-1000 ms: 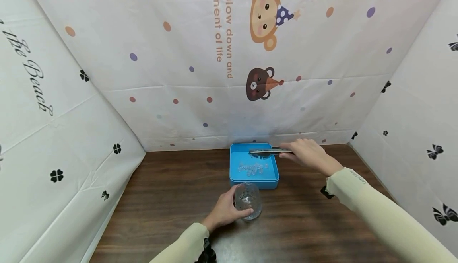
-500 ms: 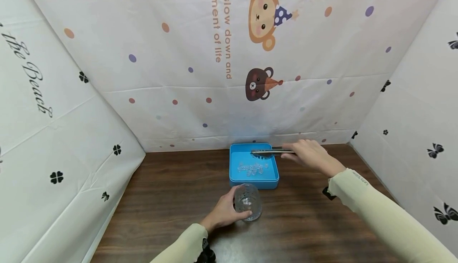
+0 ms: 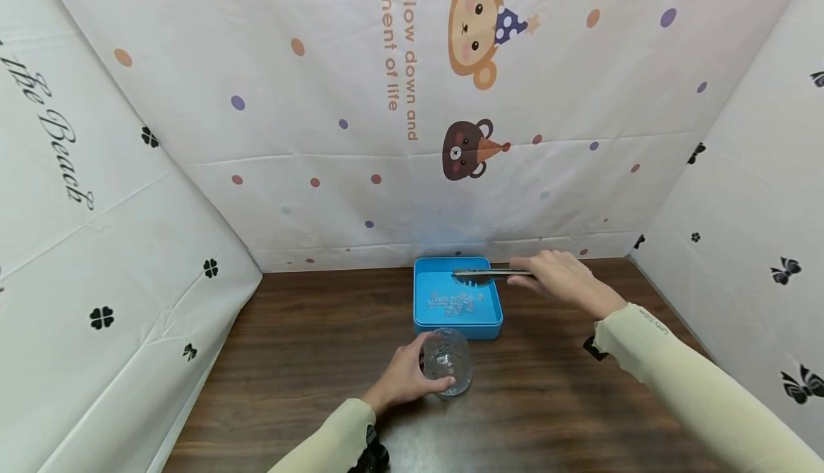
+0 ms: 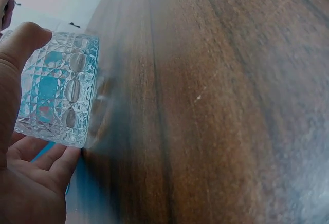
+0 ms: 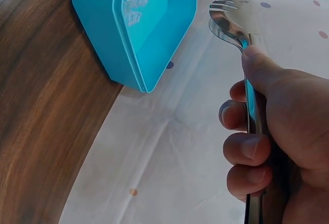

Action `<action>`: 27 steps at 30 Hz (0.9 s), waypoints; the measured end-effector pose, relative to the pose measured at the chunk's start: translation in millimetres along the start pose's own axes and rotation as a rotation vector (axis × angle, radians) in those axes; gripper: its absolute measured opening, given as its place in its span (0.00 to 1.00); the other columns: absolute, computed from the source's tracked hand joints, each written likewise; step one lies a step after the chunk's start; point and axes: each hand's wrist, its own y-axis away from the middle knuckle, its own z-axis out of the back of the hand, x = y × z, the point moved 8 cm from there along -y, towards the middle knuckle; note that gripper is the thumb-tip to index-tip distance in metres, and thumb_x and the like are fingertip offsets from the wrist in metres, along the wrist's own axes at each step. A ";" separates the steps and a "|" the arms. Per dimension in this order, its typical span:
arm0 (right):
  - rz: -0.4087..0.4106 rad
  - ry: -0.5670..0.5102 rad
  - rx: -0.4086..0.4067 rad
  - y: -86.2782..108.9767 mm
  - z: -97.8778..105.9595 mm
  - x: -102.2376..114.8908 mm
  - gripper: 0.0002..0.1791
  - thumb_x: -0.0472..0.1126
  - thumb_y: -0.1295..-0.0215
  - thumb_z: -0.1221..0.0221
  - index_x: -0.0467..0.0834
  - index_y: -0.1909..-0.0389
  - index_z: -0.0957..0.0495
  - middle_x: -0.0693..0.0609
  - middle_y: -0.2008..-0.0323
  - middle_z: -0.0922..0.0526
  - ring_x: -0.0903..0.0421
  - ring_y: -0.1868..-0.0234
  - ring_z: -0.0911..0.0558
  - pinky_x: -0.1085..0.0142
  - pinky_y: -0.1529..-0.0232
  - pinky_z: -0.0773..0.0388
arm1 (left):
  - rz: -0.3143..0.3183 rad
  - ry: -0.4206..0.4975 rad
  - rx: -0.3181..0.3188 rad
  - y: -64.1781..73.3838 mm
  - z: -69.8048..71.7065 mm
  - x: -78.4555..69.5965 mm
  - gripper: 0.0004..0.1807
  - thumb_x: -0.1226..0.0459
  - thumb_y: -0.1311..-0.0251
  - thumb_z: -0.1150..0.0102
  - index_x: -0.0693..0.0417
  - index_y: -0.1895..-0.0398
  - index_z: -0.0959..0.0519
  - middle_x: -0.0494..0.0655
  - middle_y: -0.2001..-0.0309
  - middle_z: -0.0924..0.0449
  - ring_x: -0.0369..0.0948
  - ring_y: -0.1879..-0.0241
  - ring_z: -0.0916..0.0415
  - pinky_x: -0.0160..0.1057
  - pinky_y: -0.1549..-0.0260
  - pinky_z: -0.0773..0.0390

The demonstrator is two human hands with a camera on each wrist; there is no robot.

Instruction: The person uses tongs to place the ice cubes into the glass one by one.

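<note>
At the lower centre of the head view, a glass (image 3: 448, 364) is gripped by the half-curled left hand (image 3: 405, 376); metal tongs (image 3: 479, 272) are held above a blue box (image 3: 486, 332) by the tightly curled right hand (image 3: 555, 278).

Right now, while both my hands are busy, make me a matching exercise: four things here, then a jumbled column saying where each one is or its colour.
1. glass
2. tongs
3. box
4. clear pieces

A. lying inside the box
B. gripped by the right hand
C. blue
D. held by the left hand

Pairs: 1-D, 2-B, 3-C, 4-A
</note>
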 end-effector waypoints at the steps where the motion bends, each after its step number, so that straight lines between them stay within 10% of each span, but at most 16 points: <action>1: 0.005 -0.002 -0.003 0.6 0.6 0.7 0.11 0.51 0.28 0.36 0.52 0.68 0.25 0.61 0.84 0.35 0.63 0.84 0.35 0.66 0.81 0.40 | -0.003 -0.003 -0.002 -0.5 0.0 0.3 0.45 0.44 0.46 0.24 0.46 0.28 0.33 0.44 0.41 0.21 0.38 0.46 0.20 0.39 0.49 0.19; 27: 0.204 -0.052 0.029 24.1 4.9 56.4 0.12 0.50 0.28 0.36 0.55 0.71 0.26 0.67 0.84 0.39 0.70 0.84 0.40 0.71 0.81 0.44 | -0.019 -0.006 -0.011 -2.0 0.1 -1.1 0.43 0.43 0.46 0.25 0.47 0.31 0.31 0.42 0.43 0.21 0.37 0.48 0.20 0.38 0.51 0.19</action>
